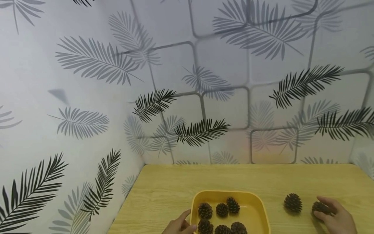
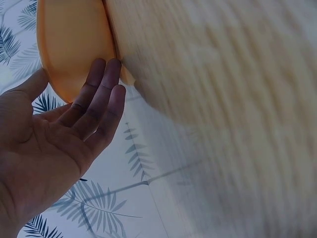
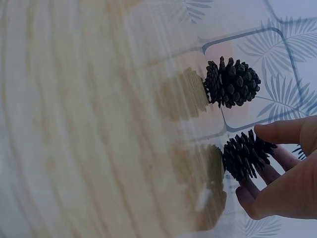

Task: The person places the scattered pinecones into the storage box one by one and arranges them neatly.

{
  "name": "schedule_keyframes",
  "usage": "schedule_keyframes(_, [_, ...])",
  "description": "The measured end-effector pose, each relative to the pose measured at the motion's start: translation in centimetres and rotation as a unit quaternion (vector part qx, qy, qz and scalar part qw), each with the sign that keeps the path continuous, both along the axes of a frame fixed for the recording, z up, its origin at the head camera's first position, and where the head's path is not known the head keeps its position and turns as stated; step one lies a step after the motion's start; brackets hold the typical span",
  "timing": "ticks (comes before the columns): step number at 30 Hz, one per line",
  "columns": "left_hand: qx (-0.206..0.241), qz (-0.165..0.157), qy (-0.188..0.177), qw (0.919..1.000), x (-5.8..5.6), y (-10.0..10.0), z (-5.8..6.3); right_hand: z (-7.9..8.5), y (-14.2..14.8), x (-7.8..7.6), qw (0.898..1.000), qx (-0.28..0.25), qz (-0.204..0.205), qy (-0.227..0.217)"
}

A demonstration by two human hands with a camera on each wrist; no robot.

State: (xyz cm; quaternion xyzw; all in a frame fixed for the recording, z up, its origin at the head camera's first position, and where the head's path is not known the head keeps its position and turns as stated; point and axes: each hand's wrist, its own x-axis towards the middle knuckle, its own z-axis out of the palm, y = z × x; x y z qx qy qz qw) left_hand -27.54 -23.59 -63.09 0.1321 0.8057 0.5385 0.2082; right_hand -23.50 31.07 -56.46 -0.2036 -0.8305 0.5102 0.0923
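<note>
At the left side of a yellow tray (image 1: pixel 257 211), my left hand (image 1: pixel 179 224) holds the wall, the thumb at the rim and the fingers outside. In the left wrist view, the left hand (image 2: pixel 64 134) has its fingers against the tray's orange-looking side (image 2: pixel 77 44). Several brown pine cones (image 1: pixel 205 211) lie in the tray's left and middle part. To the right, my right hand (image 1: pixel 339 216) grips another pine cone (image 1: pixel 319 207) between thumb and fingers. That pine cone (image 3: pixel 245 154) is at the table surface in the right wrist view, with the right hand (image 3: pixel 287 183) around it.
One loose pine cone (image 1: pixel 292 203) stands on the wood-grain table (image 1: pixel 163 182), between the tray and my right hand. Behind the table and at the left are pale walls (image 1: pixel 87 97) with a leaf pattern.
</note>
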Motion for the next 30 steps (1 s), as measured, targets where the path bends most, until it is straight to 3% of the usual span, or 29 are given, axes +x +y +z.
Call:
schedule_keyframes(17, [-0.009,0.001,-0.002,1.0,-0.22,0.09,0.06,-0.01,0.14,-0.12,0.999,-0.01,0.005,-0.04])
schedule_keyframes(30, [0.003,-0.017,0.0,0.9998,-0.91,-0.35,-0.92,0.22,-0.14,0.29,1.0,-0.019,0.006,-0.017])
